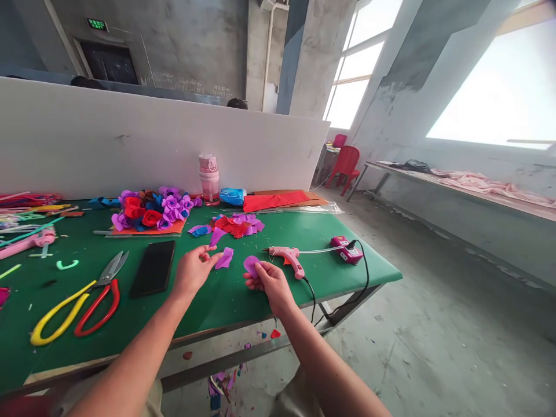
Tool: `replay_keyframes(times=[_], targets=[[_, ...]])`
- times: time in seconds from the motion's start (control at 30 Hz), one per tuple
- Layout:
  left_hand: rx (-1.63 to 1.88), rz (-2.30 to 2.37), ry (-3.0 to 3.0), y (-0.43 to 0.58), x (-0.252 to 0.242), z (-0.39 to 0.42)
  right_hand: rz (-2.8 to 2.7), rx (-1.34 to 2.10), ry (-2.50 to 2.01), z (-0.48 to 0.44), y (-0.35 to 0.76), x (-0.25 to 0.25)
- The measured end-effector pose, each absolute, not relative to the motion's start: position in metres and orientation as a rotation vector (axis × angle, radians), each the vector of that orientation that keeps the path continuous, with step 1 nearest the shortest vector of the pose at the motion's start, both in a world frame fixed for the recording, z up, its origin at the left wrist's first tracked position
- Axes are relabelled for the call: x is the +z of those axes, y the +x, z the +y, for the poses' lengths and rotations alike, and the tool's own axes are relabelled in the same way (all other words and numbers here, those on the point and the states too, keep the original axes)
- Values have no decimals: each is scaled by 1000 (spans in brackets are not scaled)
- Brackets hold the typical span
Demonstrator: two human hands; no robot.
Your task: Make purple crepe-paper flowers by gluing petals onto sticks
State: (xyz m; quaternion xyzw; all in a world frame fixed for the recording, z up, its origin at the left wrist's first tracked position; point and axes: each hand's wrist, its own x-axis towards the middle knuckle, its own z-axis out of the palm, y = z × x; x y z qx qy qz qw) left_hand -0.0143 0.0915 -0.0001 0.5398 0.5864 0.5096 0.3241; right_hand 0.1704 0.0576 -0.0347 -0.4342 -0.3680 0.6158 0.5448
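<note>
On the green tabletop (304,226), finished-looking paper flowers (152,211) cluster beyond and left of the left grip (193,269). Loose petals (245,225), heaped beyond both grips, look unassembled. The left grip pinches a purple paper piece (216,236); the right grip (273,284) holds a rounded purple petal (251,265). Far beyond the left grip, wall handwriting (191,87) is illegible; a green sign (97,24) reads EXIT.
</note>
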Motion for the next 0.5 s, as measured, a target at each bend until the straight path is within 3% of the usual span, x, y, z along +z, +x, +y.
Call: replay_keyframes(times=[0.23,0.3,0.43,0.5], targets=[[1115,1150,1250,24,-9,71,-1039,1385,-1080,43,161,-38],[1085,1160,1279,25,-13,72,-1201,1196,-1214,40,177,-35],[935,1284,1375,12,-15,84,-1391,434,-1671,45,242,-17],[858,1321,1429,7,-16,88,-1467,336,-1849,57,272,-11]])
